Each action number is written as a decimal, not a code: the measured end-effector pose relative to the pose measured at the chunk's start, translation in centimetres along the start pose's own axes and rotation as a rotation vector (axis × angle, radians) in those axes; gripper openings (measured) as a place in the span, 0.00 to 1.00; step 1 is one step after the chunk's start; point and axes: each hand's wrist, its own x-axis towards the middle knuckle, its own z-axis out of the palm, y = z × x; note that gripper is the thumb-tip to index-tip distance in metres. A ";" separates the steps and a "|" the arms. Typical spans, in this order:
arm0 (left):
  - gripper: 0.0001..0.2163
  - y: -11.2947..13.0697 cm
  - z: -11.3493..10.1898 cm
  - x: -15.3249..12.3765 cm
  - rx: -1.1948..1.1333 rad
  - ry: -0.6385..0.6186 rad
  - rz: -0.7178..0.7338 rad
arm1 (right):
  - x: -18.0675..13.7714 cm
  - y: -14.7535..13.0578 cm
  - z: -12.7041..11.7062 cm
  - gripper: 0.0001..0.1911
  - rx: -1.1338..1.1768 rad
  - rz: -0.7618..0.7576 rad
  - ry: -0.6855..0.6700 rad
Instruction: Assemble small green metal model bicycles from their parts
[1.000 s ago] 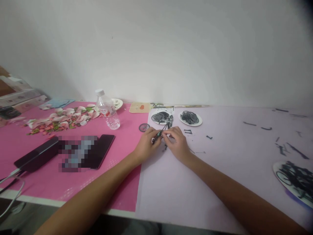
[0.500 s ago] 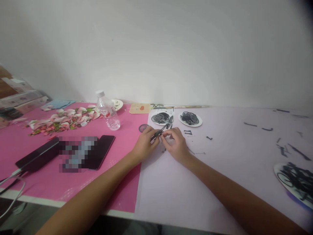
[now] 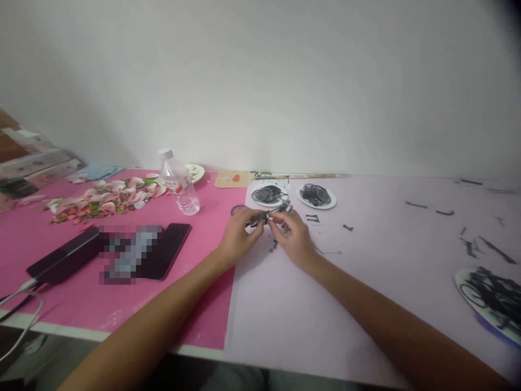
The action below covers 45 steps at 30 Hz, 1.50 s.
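Observation:
My left hand (image 3: 236,234) pinches a slender dark model piece (image 3: 264,215) with a green spot, which looks like part of a miniature bicycle. Against its right end, the thumb and fingertips of my right hand (image 3: 296,239) are closed; the exact contact is partly hidden. Beyond my fingers the piece extends toward the back. A dark spoked wheel (image 3: 237,209) lies just behind my left hand. Small dark bits (image 3: 274,245) rest on the table below my hands. Behind them stands a white plate (image 3: 260,204) piled with black spoked wheels.
A second plate (image 3: 333,203) of black wheels stands back right, and a plate (image 3: 462,286) of dark frames at the right edge. Loose dark parts (image 3: 497,250) lie scattered right. Leftward are a water bottle (image 3: 179,187), petals (image 3: 109,198), a phone (image 3: 170,251) and a cabled black box (image 3: 63,258).
The held piece has turned from steeply slanted to flatter, its far end lower and further right. Both my hands still grip it in nearly the same place.

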 end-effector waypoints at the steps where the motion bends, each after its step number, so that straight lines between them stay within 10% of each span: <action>1: 0.08 0.0 0.0 0.0 -0.030 0.017 -0.026 | 0.0 0.0 0.0 0.10 0.002 -0.009 -0.009; 21: 0.12 -0.4 0.5 0.6 -0.512 0.142 -0.497 | -0.7 0.0 0.2 0.18 0.017 0.194 -0.123; 45: 0.07 1.1 0.1 -0.2 -0.195 0.115 0.043 | -0.6 0.2 -0.1 0.10 0.012 0.123 -0.040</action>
